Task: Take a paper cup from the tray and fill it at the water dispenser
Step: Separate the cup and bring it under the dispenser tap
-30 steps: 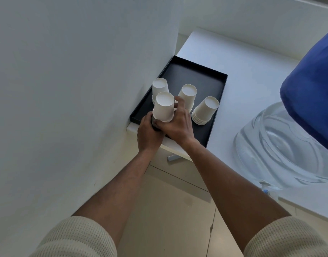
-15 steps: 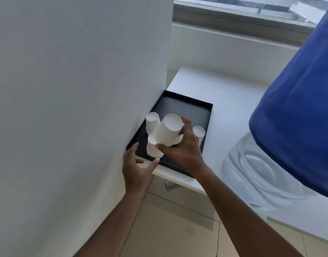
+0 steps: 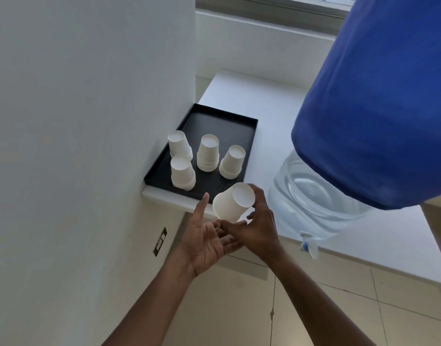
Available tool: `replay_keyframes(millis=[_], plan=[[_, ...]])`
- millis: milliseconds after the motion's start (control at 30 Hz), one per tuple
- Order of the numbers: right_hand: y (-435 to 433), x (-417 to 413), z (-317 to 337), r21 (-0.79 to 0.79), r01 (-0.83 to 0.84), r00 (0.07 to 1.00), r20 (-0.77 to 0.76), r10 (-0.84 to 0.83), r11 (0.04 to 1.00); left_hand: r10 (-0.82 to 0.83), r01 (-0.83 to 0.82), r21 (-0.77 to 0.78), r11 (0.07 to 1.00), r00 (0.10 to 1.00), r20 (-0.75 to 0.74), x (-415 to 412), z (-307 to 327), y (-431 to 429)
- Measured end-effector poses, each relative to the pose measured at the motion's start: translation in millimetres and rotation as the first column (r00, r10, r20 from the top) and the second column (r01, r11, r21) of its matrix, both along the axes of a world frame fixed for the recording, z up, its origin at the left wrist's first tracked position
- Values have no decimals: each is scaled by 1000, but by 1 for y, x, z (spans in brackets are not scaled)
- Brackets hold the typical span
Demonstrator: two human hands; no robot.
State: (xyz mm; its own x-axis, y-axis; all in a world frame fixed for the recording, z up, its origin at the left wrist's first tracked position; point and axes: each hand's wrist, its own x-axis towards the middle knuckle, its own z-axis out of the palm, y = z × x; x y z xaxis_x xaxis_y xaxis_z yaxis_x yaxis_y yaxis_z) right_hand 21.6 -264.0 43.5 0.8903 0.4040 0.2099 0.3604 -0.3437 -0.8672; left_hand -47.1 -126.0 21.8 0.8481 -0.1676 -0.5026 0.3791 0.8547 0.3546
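- The right hand [image 3: 258,231] grips a white paper cup [image 3: 233,202], tipped base-up, in the lower centre of the frame, off the tray.
- The left hand [image 3: 204,242] is open, palm up, just beside the cup.
- Four cup stacks [image 3: 208,153] stand upside down on the black tray [image 3: 222,121] on the white desk [image 3: 266,96].
- The water dispenser [image 3: 311,193] sits at right.

Two bare forearms are showing, uncovered from wrist to lower frame edge. Left hand [image 3: 205,242] and right hand [image 3: 258,229] are wearing no gloves, rings, watch or bands.
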Motion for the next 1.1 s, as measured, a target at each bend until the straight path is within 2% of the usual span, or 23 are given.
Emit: replay_keyframes(millis=[200,433,633,733,800,867,900,967,1033,1100], plan=[[-42,-21,-14,19,30,999,-38,-29,999,-44,44,-30,999,999,1,-8,-5,-43],[-80,-35,4,-79,61,998,-23,-63,995,-19,19,-11,1000,1000,15,-10,12,-70],[-129,-44,36,-117,56,998,-17,-58,992,56,-62,126,990,997,49,-6,41,-72],[-155,-54,38,-112,88,995,-43,-94,990,63,-85,296,951,994,84,-2,50,-66],[-166,-61,37,-98,108,993,-45,-113,989,2,-67,467,882,991,137,1,54,-65],[-169,-65,33,-96,118,991,-43,-123,988,-93,-59,644,763,976,199,2,61,-68],[-168,-67,31,-91,128,990,-45,-133,988,-138,-60,737,673,969,205,3,63,-70],[-165,-71,28,-65,147,987,-53,-150,987,-228,-89,908,409,954,196,3,65,-77],[-157,-72,24,-35,163,986,-41,-164,986,-323,-161,977,143,925,200,1,64,-83],[-157,-77,17,-17,202,977,-60,-203,979,-425,-233,972,35,876,226,0,60,-102]])
